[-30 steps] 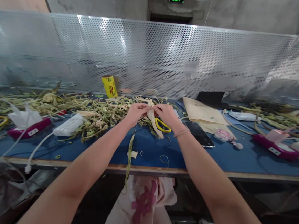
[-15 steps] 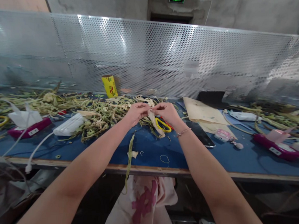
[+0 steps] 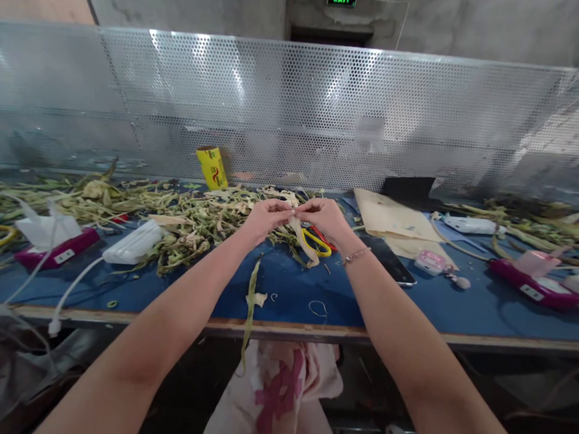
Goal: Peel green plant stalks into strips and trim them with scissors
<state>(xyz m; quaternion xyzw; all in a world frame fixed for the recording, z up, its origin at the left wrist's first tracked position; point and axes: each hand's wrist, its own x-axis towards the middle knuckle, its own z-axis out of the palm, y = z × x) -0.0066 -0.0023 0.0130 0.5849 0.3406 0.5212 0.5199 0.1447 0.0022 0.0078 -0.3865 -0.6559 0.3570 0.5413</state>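
Head view: across the blue table (image 3: 387, 311), withered leaves (image 3: 204, 217) heap left of the grip, seemingly mostly unworked. Left hand (image 3: 265, 218) and right hand (image 3: 325, 217) pinch together on one pale strip (image 3: 303, 241), hanging below their fingertips, apparently unfinished; nearer the body lies a white scrap (image 3: 261, 299).

In front of me is a flat blue table (image 3: 173, 293) with a pale edge. A messy heap of dry green leaves (image 3: 209, 216) lies on it. To my right lie a flat black phone (image 3: 386, 259) and a small pink case (image 3: 431, 261). One long green strip (image 3: 253, 284) hangs off the front.
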